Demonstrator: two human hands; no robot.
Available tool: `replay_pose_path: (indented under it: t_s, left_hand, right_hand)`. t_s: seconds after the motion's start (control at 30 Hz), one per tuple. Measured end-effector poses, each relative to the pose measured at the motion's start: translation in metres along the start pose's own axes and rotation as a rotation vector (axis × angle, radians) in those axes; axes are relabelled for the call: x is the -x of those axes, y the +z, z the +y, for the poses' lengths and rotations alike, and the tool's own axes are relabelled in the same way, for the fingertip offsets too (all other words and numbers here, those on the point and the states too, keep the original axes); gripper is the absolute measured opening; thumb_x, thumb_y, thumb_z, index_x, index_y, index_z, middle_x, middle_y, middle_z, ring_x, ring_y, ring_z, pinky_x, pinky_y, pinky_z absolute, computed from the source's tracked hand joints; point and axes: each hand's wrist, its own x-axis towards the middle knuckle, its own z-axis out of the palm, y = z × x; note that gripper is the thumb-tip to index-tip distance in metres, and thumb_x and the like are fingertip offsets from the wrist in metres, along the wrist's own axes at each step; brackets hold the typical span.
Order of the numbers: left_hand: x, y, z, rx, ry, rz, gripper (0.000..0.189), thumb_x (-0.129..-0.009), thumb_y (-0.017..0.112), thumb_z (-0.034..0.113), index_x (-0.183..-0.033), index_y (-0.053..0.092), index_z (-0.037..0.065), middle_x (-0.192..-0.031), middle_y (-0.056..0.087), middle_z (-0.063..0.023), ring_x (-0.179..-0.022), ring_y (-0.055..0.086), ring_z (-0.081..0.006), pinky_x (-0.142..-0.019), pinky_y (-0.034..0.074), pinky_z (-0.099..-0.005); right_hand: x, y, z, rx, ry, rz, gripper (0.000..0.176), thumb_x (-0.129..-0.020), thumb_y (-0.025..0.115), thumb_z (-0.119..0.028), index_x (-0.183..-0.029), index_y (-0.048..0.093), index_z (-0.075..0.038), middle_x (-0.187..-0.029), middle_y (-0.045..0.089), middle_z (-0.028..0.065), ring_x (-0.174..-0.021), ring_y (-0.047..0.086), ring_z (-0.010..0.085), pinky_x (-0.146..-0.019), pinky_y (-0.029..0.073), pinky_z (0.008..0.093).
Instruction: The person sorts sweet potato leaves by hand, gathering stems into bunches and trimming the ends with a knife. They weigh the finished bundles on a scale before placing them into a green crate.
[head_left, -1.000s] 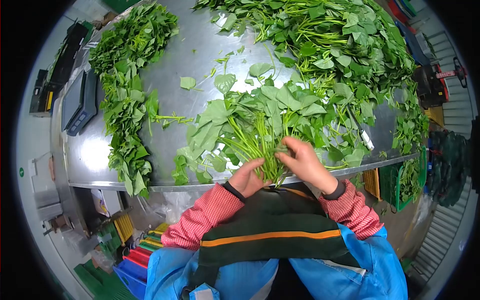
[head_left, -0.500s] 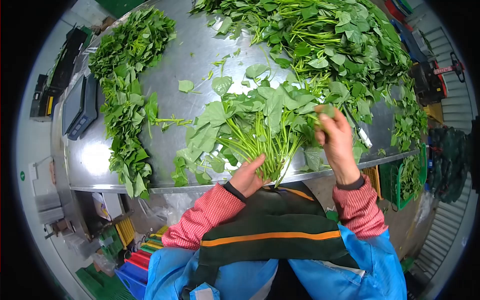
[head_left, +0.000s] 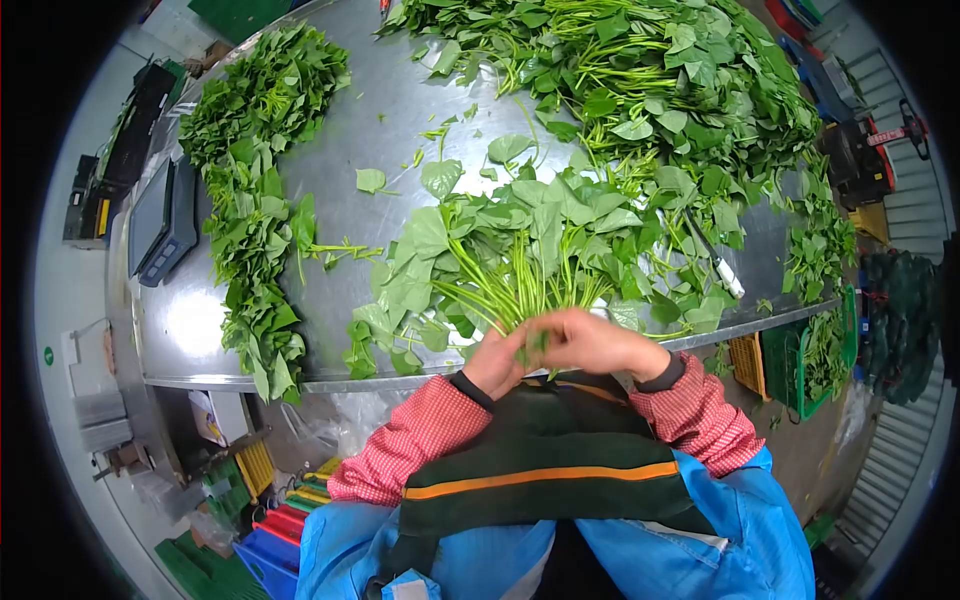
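Note:
My left hand (head_left: 493,362) is closed around the lower stems of a bunch of leafy greens (head_left: 530,270), whose broad leaves fan out over the metal table (head_left: 345,215). Against it, at the stem ends, is my right hand (head_left: 585,342). Its fingers are curled and slightly blurred, with a bit of green showing between them; what they grip is mostly hidden. Loose leaves (head_left: 370,181) and short stem pieces lie just beyond the bunch. A white-handled tool (head_left: 728,276), perhaps a knife, rests to the right among the leaves.
A big heap of greens (head_left: 680,80) covers the far right of the table. Along the left runs a row of bundled greens (head_left: 255,210), beside a grey scale (head_left: 165,222). Below the right edge stands a green crate (head_left: 805,375) with greens inside.
My right hand has come down and left from the leaves at the bunch's right side to the stem ends, meeting my left hand. The left hand keeps its hold on the bunch.

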Motion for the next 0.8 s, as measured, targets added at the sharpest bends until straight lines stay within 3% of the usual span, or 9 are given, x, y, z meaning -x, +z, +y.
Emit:
replay_pose_path:
  t_s: [0.1,0.17,0.23,0.33,0.37,0.43,0.5,0.67,0.8]
  left_hand:
    - [-0.001,0.004,0.005,0.046,0.011,-0.058,0.033,-0.097,0.052,0.018,-0.128,0.045,0.009,-0.121,0.057,-0.007,-0.109,0.058,-0.0207,-0.092,0.048,-0.0453]
    - [0.002,0.009,0.011,0.097,-0.039,-0.034,0.036,-0.096,0.054,0.019,-0.129,0.045,0.009,-0.119,0.057,-0.0073,-0.107,0.058,-0.0205,-0.09,0.048,-0.0439]
    - [0.0,0.002,0.01,0.143,-0.071,-0.045,0.038,-0.097,0.052,0.029,-0.128,0.046,0.009,-0.121,0.058,-0.01,-0.11,0.058,-0.0233,-0.092,0.047,-0.0459]
    - [0.001,0.009,0.022,0.293,-0.153,-0.072,0.043,-0.098,0.046,0.04,-0.128,0.046,0.009,-0.123,0.058,-0.0121,-0.113,0.057,-0.0249,-0.093,0.048,-0.0452]
    - [-0.001,0.011,0.024,0.265,-0.166,-0.065,0.043,-0.098,0.047,0.039,-0.128,0.046,0.009,-0.122,0.058,-0.0119,-0.113,0.057,-0.0247,-0.092,0.049,-0.0452]
    - [-0.004,0.013,0.026,0.206,-0.19,-0.049,0.042,-0.098,0.047,0.037,-0.129,0.045,0.009,-0.121,0.058,-0.0116,-0.111,0.058,-0.0242,-0.09,0.05,-0.0451]
    - [-0.006,0.007,0.023,0.078,-0.192,-0.029,0.042,-0.099,0.047,0.035,-0.13,0.045,0.008,-0.124,0.056,-0.0129,-0.112,0.058,-0.0256,-0.091,0.05,-0.047]
    - [0.017,0.014,0.032,0.015,-0.239,0.009,0.031,-0.099,0.048,0.024,-0.125,0.046,0.006,-0.114,0.059,-0.0094,-0.101,0.062,-0.0211,-0.089,0.054,-0.0466]
    - [0.037,0.009,0.028,-0.063,-0.183,0.047,0.03,-0.096,0.053,0.011,-0.125,0.046,0.008,-0.11,0.058,-0.0055,-0.096,0.061,-0.0147,-0.085,0.057,-0.0403]
  right_hand:
    - [0.032,-0.016,-0.041,-0.147,0.075,-0.285,0.022,-0.086,0.066,-0.017,-0.1,0.061,0.0,-0.079,0.063,0.0041,-0.064,0.06,0.0138,-0.056,0.048,0.0273]
    - [0.068,-0.05,-0.036,-0.369,0.176,0.087,0.025,-0.087,0.065,-0.021,-0.1,0.06,0.0,-0.08,0.065,0.0074,-0.065,0.061,0.0128,-0.056,0.048,0.0242]
    - [0.077,-0.077,-0.022,-0.393,0.078,0.502,0.036,-0.088,0.063,-0.036,-0.098,0.061,-0.001,-0.079,0.066,0.013,-0.065,0.064,0.0179,-0.057,0.05,0.0276]
    - [0.079,-0.065,0.01,1.176,0.798,0.401,0.052,-0.088,0.054,-0.054,-0.091,0.065,-0.003,-0.079,0.066,0.0187,-0.068,0.065,0.027,-0.06,0.052,0.0351]
    - [0.076,-0.052,0.011,1.001,0.721,0.345,0.064,-0.088,0.043,-0.064,-0.084,0.068,-0.006,-0.08,0.066,0.0195,-0.073,0.065,0.034,-0.066,0.051,0.0432]
    - [0.063,-0.022,0.029,0.533,0.531,0.354,0.068,-0.089,0.038,-0.065,-0.084,0.068,-0.004,-0.077,0.067,0.0148,-0.075,0.064,0.0362,-0.073,0.049,0.046]
    - [0.039,0.0,0.031,0.131,0.539,0.391,0.055,-0.091,0.048,-0.054,-0.085,0.065,-0.001,-0.074,0.064,0.0167,-0.07,0.062,0.031,-0.066,0.048,0.0398]
    - [0.02,0.026,0.069,-0.081,0.274,0.548,0.037,-0.092,0.056,-0.033,-0.09,0.061,0.003,-0.069,0.06,0.0086,-0.064,0.056,0.0176,-0.061,0.045,0.0309]
    - [0.02,0.03,0.057,-0.558,0.311,0.626,0.029,-0.093,0.057,-0.023,-0.109,0.061,0.001,-0.086,0.062,-0.0009,-0.074,0.053,0.0082,-0.067,0.044,0.0248]
